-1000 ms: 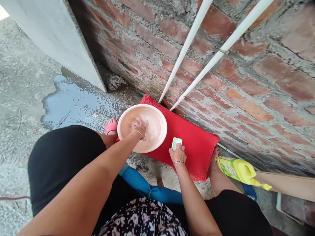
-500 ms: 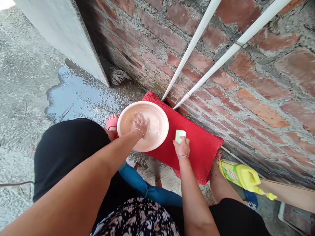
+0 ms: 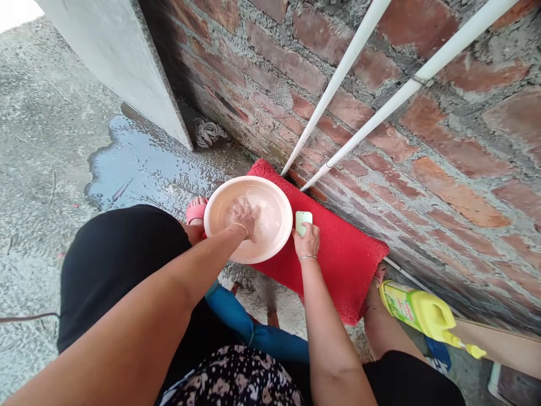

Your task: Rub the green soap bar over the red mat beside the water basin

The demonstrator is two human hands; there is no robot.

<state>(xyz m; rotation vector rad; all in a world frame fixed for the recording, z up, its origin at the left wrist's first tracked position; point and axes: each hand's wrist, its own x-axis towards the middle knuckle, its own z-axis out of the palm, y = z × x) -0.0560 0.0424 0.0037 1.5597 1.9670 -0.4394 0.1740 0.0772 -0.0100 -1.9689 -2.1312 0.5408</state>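
A pale pink basin with water in it sits on the left end of a red mat laid against a brick wall. My left hand is dipped in the water, fingers spread, holding nothing I can see. My right hand grips a light green bar, seemingly soap, and presses it on the mat just right of the basin's rim. A bangle shows on each wrist.
The brick wall runs close behind the mat, with two white pipes slanting down to it. A puddle wets the concrete at left. A yellow-green bottle lies at right by my leg; a blue stool is under me.
My right hand has slid the green bar left and away across the mat, toward the basin. My left hand stays in the water. The view has shifted slightly.
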